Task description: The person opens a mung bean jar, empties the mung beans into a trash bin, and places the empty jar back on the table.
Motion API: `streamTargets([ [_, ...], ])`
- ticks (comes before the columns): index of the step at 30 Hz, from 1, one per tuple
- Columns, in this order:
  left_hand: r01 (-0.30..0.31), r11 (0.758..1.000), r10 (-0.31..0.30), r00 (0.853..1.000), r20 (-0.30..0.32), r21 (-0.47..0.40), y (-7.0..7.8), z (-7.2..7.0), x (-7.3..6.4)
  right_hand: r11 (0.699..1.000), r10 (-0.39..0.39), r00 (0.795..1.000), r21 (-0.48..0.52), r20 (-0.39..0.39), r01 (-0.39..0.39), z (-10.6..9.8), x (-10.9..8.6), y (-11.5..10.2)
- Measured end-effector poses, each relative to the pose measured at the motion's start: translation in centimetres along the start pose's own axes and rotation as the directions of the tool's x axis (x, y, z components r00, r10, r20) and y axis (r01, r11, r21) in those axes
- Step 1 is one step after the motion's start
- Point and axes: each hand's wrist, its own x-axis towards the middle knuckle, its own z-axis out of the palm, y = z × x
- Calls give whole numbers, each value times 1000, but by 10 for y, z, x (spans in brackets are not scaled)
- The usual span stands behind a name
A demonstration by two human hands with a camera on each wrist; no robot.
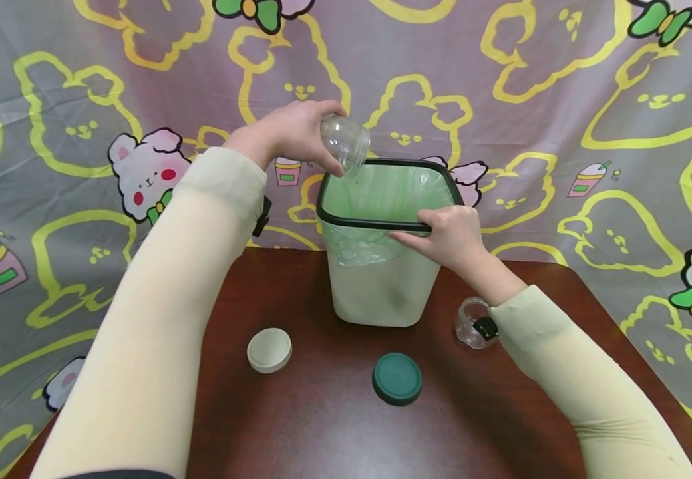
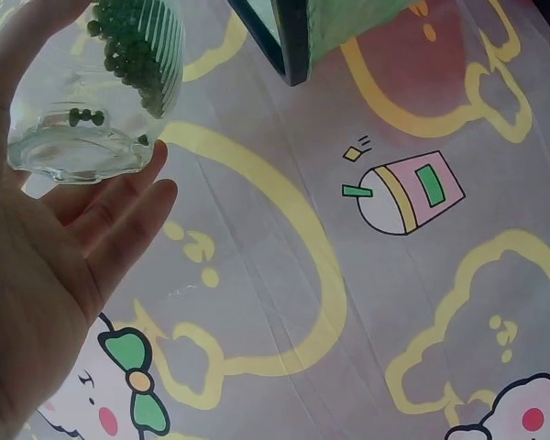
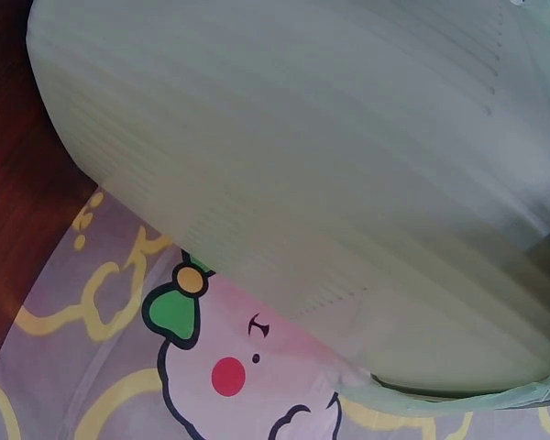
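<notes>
My left hand (image 1: 298, 133) grips a clear glass jar (image 1: 345, 140) around its side, tilted over the near-left part of a bin's mouth. In the left wrist view, small round green beads or beans (image 2: 133, 60) lie against the jar's ribbed wall, with a few near its base. The pale bin (image 1: 382, 299) has a black rim and a translucent green liner (image 1: 396, 193) folded over it. With thumb and fingers my right hand (image 1: 450, 236) pinches the rim at its near right. The bin's side fills most of the right wrist view; the bin's bottom is hidden.
On the dark wooden table (image 1: 316, 426), a cream lid (image 1: 269, 350) lies at left and a green lid (image 1: 396, 378) in front of the bin. Another clear jar (image 1: 470, 326) stands beside my right wrist, partly covered. A patterned cloth (image 1: 519, 86) hangs behind the table.
</notes>
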Motion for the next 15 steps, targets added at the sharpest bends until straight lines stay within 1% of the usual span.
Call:
streamTargets([
  [3, -2, 1000, 2, 1000, -9, -3, 0, -1, -1, 1000, -1, 1000, -5, -4, 1, 0, 1, 0],
  [7, -6, 1000, 6, 999, -42, -5, 1, -3, -1, 1000, -2, 1000, -10, -6, 1, 0, 1, 0],
  [15, -11, 1000, 11, 997, -75, 0, 4, -6, 0, 1000, -2, 1000, -8, 0, 2, -1, 0, 0],
])
